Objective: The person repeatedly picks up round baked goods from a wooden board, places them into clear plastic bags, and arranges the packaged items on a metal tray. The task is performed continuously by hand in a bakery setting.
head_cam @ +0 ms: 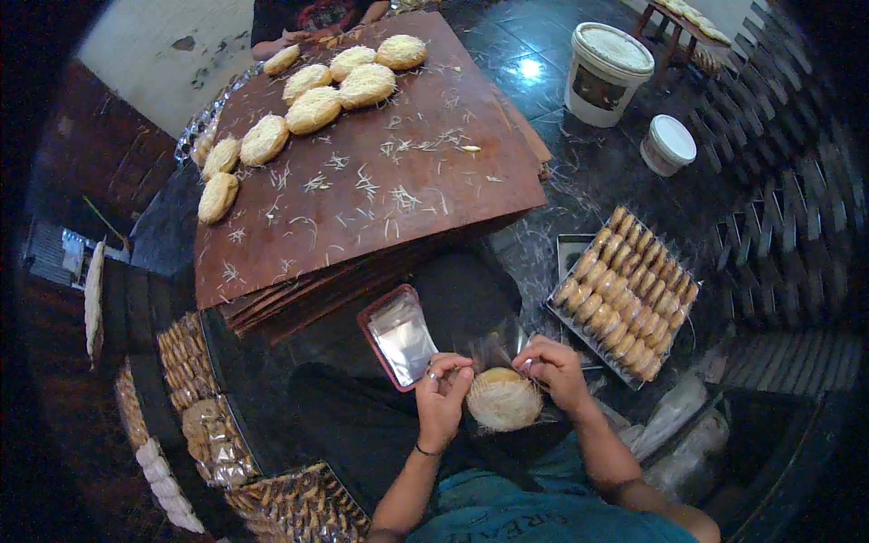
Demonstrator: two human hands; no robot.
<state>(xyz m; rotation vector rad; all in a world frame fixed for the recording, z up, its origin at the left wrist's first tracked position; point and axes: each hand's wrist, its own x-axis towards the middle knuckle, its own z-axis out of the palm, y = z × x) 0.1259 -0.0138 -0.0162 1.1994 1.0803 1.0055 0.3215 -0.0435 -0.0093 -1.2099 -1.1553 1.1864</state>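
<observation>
A round bread bun topped with grated cheese (504,400) lies inside a clear plastic bag (494,351) over my lap. My left hand (442,394) pinches the bag's edge on the left, a ring on one finger. On the other side, my right hand (553,370) grips the bag's opening between thumb and fingers. The bag's mouth points away from me, and its exact outline is hard to see. Just beyond my left hand, a red-rimmed tray (380,339) holds a stack of clear plastic bags (402,337).
Ahead stands a wooden board stack (366,197) bearing several cheese-topped buns (313,110) and scattered shreds. Another person's hand (275,46) is at its far edge. A tray of wrapped pastries (624,295) sits right, near two lidded buckets (607,75). Filled pastry trays (295,502) line the lower left.
</observation>
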